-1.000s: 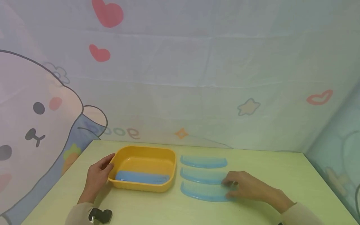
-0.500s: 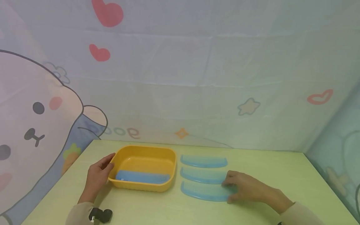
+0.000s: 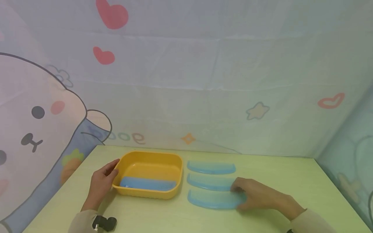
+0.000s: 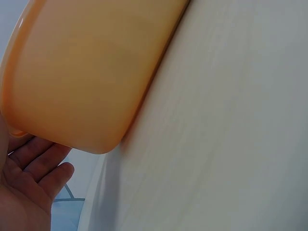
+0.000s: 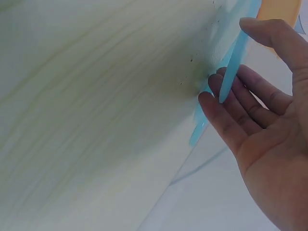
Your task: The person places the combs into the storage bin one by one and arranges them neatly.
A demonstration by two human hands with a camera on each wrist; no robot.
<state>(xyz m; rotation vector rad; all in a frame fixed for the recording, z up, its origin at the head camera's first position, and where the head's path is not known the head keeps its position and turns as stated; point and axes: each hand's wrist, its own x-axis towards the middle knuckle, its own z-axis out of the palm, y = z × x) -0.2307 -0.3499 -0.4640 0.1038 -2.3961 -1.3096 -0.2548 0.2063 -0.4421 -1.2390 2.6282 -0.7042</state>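
Three translucent blue combs lie one behind another to the right of a yellow plastic tray. My right hand [image 3: 259, 195] pinches the right end of the nearest comb [image 3: 211, 201]; in the right wrist view the thumb is on one edge of this comb [image 5: 233, 67], with the fingers along the other. Just behind it are the middle comb [image 3: 208, 183] and the far comb [image 3: 211, 167]. On the other side, my left hand [image 3: 100, 183] holds the tray [image 3: 145, 194] by its left end, fingers against the outer wall [image 4: 67, 96]. Inside lies a solid blue comb [image 3: 145, 183] along the front wall.
The pale yellow-green table [image 3: 279, 174] ends at a hanging cloth backdrop [image 3: 186, 106] printed with hearts and a cartoon bear. A black wrist device [image 3: 104, 223] sits at the left sleeve.
The right thumb and fingers have settled on the nearest comb's right end, and that comb has shifted slightly right and toward me. The left hand and tray stay in place.
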